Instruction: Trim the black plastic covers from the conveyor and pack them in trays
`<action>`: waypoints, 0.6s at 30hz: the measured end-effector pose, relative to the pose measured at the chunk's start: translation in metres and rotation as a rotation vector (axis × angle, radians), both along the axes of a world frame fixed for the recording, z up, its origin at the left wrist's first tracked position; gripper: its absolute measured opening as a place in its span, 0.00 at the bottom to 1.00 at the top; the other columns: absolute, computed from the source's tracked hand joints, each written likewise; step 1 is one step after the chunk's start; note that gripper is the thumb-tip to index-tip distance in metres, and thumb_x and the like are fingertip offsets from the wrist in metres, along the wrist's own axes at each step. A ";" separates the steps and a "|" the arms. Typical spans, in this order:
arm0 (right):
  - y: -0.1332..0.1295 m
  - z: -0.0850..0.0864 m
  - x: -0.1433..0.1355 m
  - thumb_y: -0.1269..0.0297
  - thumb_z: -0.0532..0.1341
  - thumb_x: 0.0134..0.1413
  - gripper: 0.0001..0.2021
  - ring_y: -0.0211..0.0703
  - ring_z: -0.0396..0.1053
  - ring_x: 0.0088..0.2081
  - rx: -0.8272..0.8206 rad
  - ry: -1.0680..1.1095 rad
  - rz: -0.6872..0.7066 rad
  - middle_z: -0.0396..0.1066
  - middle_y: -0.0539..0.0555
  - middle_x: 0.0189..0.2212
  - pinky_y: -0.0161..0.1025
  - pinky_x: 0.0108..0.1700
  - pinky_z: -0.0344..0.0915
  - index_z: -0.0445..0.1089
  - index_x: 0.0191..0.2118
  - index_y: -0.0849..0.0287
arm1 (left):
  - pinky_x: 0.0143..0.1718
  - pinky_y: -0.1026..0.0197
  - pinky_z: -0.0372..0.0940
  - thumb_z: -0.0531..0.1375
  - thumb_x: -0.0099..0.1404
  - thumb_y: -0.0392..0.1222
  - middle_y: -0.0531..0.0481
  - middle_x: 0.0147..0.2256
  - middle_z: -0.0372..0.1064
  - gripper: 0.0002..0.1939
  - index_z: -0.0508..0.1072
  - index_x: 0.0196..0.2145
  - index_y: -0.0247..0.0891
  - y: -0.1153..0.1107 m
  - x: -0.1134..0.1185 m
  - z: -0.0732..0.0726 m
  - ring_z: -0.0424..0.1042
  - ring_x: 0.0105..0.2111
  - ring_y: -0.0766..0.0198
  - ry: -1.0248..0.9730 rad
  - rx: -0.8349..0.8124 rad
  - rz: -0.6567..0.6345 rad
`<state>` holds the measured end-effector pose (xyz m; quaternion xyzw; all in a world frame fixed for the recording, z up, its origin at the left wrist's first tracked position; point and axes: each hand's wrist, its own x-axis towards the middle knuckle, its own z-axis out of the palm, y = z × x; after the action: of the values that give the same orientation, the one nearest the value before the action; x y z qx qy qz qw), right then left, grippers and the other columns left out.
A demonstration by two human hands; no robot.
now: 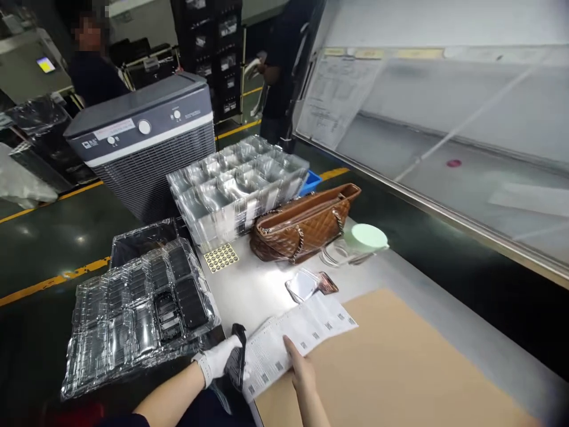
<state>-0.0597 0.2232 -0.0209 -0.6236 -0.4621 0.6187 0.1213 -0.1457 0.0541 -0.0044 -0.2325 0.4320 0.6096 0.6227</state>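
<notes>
My left hand (221,356), in a white glove, is closed around a black plastic housing (237,363) tilted on edge. Bare, my right hand (302,369) grips the lower edge of a white printed sheet (302,335) with several QR codes, its thumb on top. The sheet's left end lies right beside the housing; whether the two touch I cannot tell. Under the paper is a brown board (400,356). Left of my gloved hand, a clear plastic tray (120,332) holds several black parts (189,302) in its pockets.
Beyond my hands are a mirror-like piece (303,284), a brown quilted handbag (306,228), a pale green lidded cup (368,236) and a sticker sheet (221,257). Stacked clear trays (240,184) stand before an air cooler (146,136). Two people are in the background. A framed panel (444,136) borders the right.
</notes>
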 end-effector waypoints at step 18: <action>-0.007 0.098 -0.149 0.57 0.50 0.57 0.29 0.47 0.50 0.63 0.683 0.375 0.397 0.52 0.61 0.62 0.46 0.61 0.55 0.48 0.63 0.60 | 0.27 0.62 0.68 0.57 0.61 0.45 0.46 0.25 0.71 0.12 0.69 0.30 0.32 -0.051 0.009 0.019 0.72 0.23 0.62 -0.070 -0.095 0.221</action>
<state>-0.2089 0.2165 0.0775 -0.3235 -0.7212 0.5442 0.2812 -0.1366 0.0035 0.0146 -0.3290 0.4099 0.6450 0.5547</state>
